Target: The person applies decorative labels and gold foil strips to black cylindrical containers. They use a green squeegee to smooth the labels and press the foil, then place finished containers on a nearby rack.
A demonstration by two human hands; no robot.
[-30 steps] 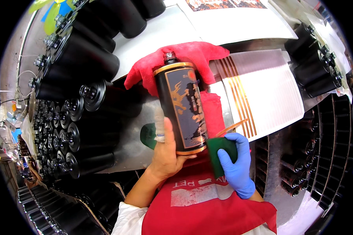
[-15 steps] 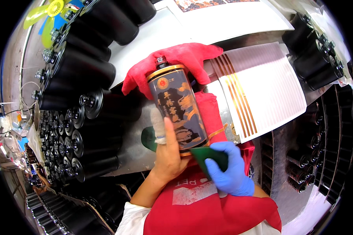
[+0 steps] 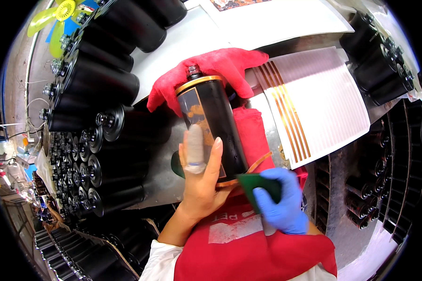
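Note:
My left hand (image 3: 200, 180), bare with a bandaged finger, grips a black cylinder (image 3: 211, 122) that has a gold rim and an orange picture on its side. The cylinder lies over a red cloth (image 3: 211, 70) on the metal bench. My right hand (image 3: 281, 201), in a blue glove, holds a dark green pad (image 3: 258, 185) against the cylinder's lower end. A thin gold strip (image 3: 260, 161) curls off beside that end.
Rows of black cylinders with metal hubs (image 3: 98, 140) fill the left side. More black cylinders (image 3: 384, 61) lie at the upper right. A white sheet with gold stripes (image 3: 314, 103) lies right of the cloth. A yellow-green fan (image 3: 56, 18) shows top left.
The cylinder has turned in my left hand, so less of the orange picture faces me. My right hand with the green pad has slid under the cylinder's lower end.

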